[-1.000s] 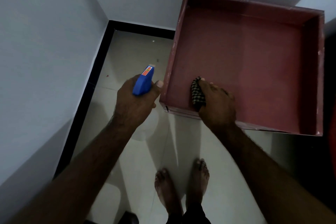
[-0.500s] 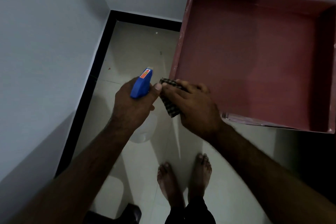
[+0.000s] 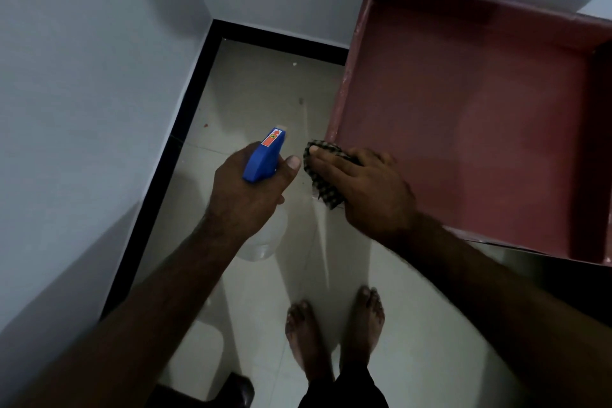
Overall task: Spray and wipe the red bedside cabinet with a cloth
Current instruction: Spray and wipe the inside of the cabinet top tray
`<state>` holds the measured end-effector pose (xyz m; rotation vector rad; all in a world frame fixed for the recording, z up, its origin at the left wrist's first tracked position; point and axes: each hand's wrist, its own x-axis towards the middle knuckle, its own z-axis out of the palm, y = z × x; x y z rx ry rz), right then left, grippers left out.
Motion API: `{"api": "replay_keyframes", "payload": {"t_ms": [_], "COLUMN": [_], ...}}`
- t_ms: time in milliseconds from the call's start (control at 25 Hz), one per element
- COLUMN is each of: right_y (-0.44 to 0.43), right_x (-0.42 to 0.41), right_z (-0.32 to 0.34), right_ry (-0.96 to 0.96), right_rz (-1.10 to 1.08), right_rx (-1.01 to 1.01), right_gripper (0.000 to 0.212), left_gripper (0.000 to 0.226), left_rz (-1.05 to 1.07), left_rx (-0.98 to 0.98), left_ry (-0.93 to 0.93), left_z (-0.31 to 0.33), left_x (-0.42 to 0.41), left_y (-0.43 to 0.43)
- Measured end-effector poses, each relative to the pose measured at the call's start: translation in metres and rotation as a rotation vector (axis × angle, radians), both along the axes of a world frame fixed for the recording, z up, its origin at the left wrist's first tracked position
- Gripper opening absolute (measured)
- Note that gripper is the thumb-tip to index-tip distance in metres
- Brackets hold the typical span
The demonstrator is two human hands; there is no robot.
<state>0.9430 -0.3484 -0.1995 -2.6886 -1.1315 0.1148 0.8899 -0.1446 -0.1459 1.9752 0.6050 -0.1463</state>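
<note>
The red bedside cabinet (image 3: 463,129) fills the upper right, its top framed by a raised rim. A checked cloth (image 3: 323,187) lies over its near left corner. My right hand (image 3: 367,192) presses on that cloth with the fingers spread flat over it, pointing left. Just to the left, my left hand (image 3: 246,189) grips a spray bottle with a blue trigger head (image 3: 263,156) and a clear body hanging below the fist. The nozzle points away from me, up the floor beside the cabinet.
White walls (image 3: 82,109) meet in a corner at the upper left, with a black skirting strip (image 3: 185,103) along the pale tiled floor (image 3: 265,93). My bare feet (image 3: 334,334) stand below the cabinet. A dark object (image 3: 238,391) sits at the bottom edge.
My right hand has slid the cloth from inside the cabinet's front rim to its near left corner. My left hand with the bottle has stayed where it was.
</note>
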Motion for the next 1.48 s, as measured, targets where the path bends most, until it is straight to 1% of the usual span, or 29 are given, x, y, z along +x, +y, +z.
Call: {"api": "replay_keyframes", "payload": {"t_ms": [160, 200, 320, 360, 440, 560, 600, 680, 760, 840, 920, 960, 1000, 1080, 1160, 1240, 1320, 1360, 1480], "right_y": [-0.006, -0.009, -0.006, -0.002, -0.001, -0.011, -0.012, -0.012, -0.011, -0.015, -0.023, -0.027, -0.028, -0.027, -0.023, -0.025, -0.029, -0.03, -0.021], "right_x": [-0.008, -0.003, 0.014, 0.013, 0.001, -0.003, 0.005, 0.022, 0.022, 0.008, 0.003, 0.008, 0.017, 0.033, 0.035, 0.028, 0.031, 0.038, 0.06], "right_z": [-0.001, 0.001, 0.007, 0.008, 0.005, 0.001, 0.0, -0.001, -0.003, -0.009, -0.013, -0.015, -0.016, -0.018, -0.02, -0.022, -0.022, -0.021, -0.015], "right_ry": [-0.002, -0.006, 0.004, 0.021, 0.041, 0.042, 0.03, -0.002, 0.002, 0.002, -0.005, -0.02, -0.034, -0.042, -0.026, -0.02, -0.015, -0.024, -0.012], "right_rz": [0.184, 0.177, 0.009, -0.014, 0.056, 0.21, 0.203, 0.1, 0.049, 0.151, 0.283, 0.308, 0.295, 0.193, 0.117, 0.167, 0.24, 0.234, 0.065], "right_rx": [-0.077, -0.085, -0.049, -0.038, -0.043, -0.043, -0.043, -0.051, -0.031, 0.0, 0.008, 0.016, 0.019, 0.01, 0.028, 0.065, 0.056, 0.044, 0.041], "right_gripper": [0.102, 0.103, 0.1, 0.099, 0.1, 0.101, 0.103, 0.103, 0.099, 0.09, 0.088, 0.088, 0.088, 0.087, 0.092, 0.091, 0.091, 0.091, 0.093], "left_gripper": [0.032, 0.033, 0.034, 0.035, 0.034, 0.024, 0.021, 0.02, 0.018, 0.02, 0.024, 0.024, 0.022, 0.02, 0.022, 0.026, 0.028, 0.028, 0.027], "left_rz": [-0.025, -0.033, -0.06, -0.067, -0.066, -0.076, -0.074, -0.068, -0.055, -0.044, -0.03, -0.021, -0.018, -0.017, -0.011, 0.0, 0.011, 0.009, 0.0], "left_rx": [0.006, 0.009, 0.016, 0.013, -0.001, 0.003, 0.003, -0.003, -0.015, -0.023, -0.018, -0.022, -0.027, -0.028, -0.026, -0.033, -0.039, -0.037, -0.01], "left_ry": [-0.014, -0.018, -0.022, -0.023, -0.02, -0.014, -0.012, -0.01, -0.017, -0.031, -0.032, -0.03, -0.026, -0.019, -0.021, -0.029, -0.031, -0.029, -0.025], "left_z": [0.004, 0.005, 0.01, 0.012, 0.016, 0.018, 0.019, 0.018, 0.018, 0.018, 0.017, 0.016, 0.015, 0.013, 0.012, 0.013, 0.011, 0.009, 0.005], "left_x": [0.006, 0.007, 0.012, 0.014, 0.017, 0.024, 0.026, 0.03, 0.033, 0.038, 0.044, 0.048, 0.052, 0.057, 0.06, 0.064, 0.067, 0.069, 0.072], "left_y": [0.002, 0.003, 0.006, 0.007, 0.008, 0.007, 0.006, 0.002, -0.002, -0.004, -0.005, -0.006, -0.007, -0.008, -0.008, -0.008, -0.007, -0.007, -0.007]}}
